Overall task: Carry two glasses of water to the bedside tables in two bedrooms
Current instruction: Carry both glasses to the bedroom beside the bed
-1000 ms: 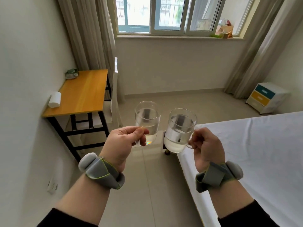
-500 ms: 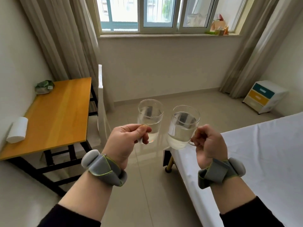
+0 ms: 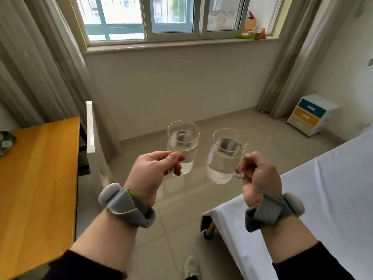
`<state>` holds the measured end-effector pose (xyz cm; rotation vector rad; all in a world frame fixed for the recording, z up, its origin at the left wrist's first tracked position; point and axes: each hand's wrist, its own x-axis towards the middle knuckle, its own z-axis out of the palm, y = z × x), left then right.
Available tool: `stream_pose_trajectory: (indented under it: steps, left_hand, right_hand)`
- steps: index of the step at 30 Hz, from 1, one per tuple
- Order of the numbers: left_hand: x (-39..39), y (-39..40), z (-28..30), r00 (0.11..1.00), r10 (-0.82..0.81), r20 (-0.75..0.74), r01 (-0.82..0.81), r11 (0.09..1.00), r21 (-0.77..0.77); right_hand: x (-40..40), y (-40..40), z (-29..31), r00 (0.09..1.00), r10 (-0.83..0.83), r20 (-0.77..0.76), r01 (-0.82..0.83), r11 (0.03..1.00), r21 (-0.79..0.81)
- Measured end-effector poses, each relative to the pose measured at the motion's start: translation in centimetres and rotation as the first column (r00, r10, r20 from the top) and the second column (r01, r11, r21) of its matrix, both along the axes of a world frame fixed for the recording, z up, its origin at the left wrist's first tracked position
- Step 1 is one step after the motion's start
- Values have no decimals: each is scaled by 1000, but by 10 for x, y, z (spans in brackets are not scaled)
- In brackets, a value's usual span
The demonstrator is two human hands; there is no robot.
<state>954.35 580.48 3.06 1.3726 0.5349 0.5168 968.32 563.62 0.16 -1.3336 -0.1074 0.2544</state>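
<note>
Left hand (image 3: pixel 153 174) is up in front of me, thumb and fingers pinched shut on the handle of the left glass (image 3: pixel 183 146), and the right hand (image 3: pixel 260 176) is curled closed around the handle of the right glass (image 3: pixel 226 156), which I can see looping out past the knuckles. Both glasses ride in the air over the tiled floor (image 3: pixel 175 229), side by side and near each other but not touching, the left one a touch further from me. Both are clear with the mouth up; the left one's long axis reads close to upright, the right one leans a little, rim tipped away to the right. Each holds clear water, filled to somewhere above the middle, the surface sitting well under the rim in both. No print or label I can read on either glass. Grey wrist bands (image 3: pixel 129 205) with green edging sit on both of my wrists, black sleeves behind them. To my left is the wooden desk (image 3: pixel 40 178) with a small greenish bundle at its far left edge, too cut off to name. To my right is the bed (image 3: pixel 323 199) under a white sheet, its corner and one leg showing near the right wrist. Far right, against the wall beside the curtain (image 3: pixel 292 63), stands the bedside table (image 3: pixel 311 115), white with a blue, a yellow and a pale drawer front, well apart from both glasses. Ahead is the window (image 3: pixel 171 17), with some small items at the right end of its sill, too small to tell.
</note>
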Motion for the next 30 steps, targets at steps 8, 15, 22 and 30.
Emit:
stream_pose_trajectory:
  steps: [8, 15, 22, 30]
  left_hand:
    - [115, 65, 8, 1000, -16, 1, 16, 1000, 11]
    - [212, 118, 13, 997, -68, 33, 69, 998, -5]
    - [315, 178, 7, 984, -176, 37, 177, 984, -26]
    - [449, 256, 17, 931, -365, 29, 365, 931, 6]
  right_hand:
    - [110, 68, 3, 998, -52, -39, 55, 996, 64]
    - [200, 118, 5, 992, -100, -80, 109, 987, 120]
    - [280, 166, 7, 976, -208, -66, 216, 967, 132]
    - [376, 221, 8, 900, -418, -122, 433, 889, 149]
